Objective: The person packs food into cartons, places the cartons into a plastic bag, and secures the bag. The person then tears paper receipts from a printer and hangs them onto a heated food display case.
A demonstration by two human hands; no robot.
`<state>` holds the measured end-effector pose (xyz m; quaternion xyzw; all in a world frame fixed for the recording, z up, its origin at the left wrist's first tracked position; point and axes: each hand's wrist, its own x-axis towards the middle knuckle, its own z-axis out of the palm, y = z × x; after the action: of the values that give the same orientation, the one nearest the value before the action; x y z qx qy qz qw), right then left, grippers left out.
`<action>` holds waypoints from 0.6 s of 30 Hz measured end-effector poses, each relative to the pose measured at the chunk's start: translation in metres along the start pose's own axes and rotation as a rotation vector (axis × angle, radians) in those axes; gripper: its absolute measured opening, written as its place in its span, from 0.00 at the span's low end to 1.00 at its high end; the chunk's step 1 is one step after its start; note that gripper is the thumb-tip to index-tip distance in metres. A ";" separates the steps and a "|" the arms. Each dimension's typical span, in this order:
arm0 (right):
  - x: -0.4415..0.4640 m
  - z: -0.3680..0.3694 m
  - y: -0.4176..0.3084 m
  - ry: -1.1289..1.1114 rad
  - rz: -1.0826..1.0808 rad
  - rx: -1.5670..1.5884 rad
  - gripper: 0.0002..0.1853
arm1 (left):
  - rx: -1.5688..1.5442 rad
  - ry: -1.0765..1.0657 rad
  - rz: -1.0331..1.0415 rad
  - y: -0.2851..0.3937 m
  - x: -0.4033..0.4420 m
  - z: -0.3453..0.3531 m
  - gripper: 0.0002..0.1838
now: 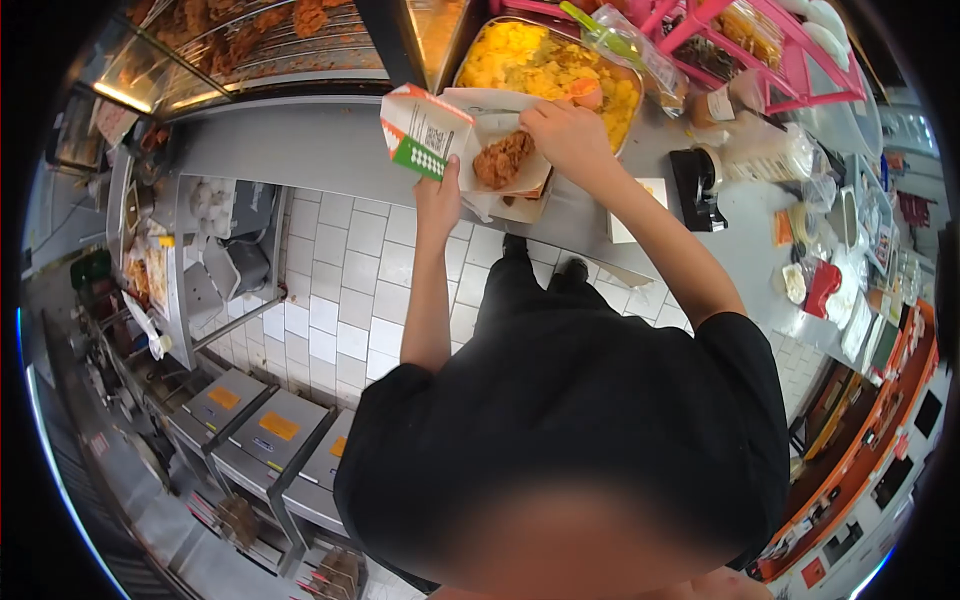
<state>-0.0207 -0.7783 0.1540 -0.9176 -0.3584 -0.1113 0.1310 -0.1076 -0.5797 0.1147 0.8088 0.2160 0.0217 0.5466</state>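
A piece of fried chicken (503, 160) lies on white paper (490, 100) in front of me, over a cardboard box (522, 207) that shows below it. My left hand (438, 192) is closed on a white, orange and green printed carton (425, 130), left of the chicken. With fingers pinched together, my right hand (562, 135) holds the paper's edge at the chicken's upper right. Behind my right hand stands a metal tray of yellow food (520, 55).
A heated cabinet with fried pieces (250, 45) is at the upper left. Right of my arm are a black tape dispenser (697, 190), a white box (640, 205) and a pink rack (790, 90). The steel counter's edge (330, 185) runs before me.
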 end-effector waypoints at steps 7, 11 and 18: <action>-0.071 -0.018 -0.028 0.324 0.378 0.596 0.46 | -0.181 -0.099 0.059 0.010 0.026 0.008 0.24; -0.090 0.022 -0.047 0.399 0.414 0.741 0.71 | -0.234 -0.235 0.097 0.033 0.021 0.005 0.22; -0.053 -0.002 -0.025 0.803 0.423 1.155 0.71 | -0.203 -0.383 0.361 0.099 0.029 0.016 0.22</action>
<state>-0.0759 -0.7944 0.1442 -0.6403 -0.0996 -0.2048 0.7335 -0.0446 -0.6135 0.1907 0.7646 -0.0419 -0.0130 0.6430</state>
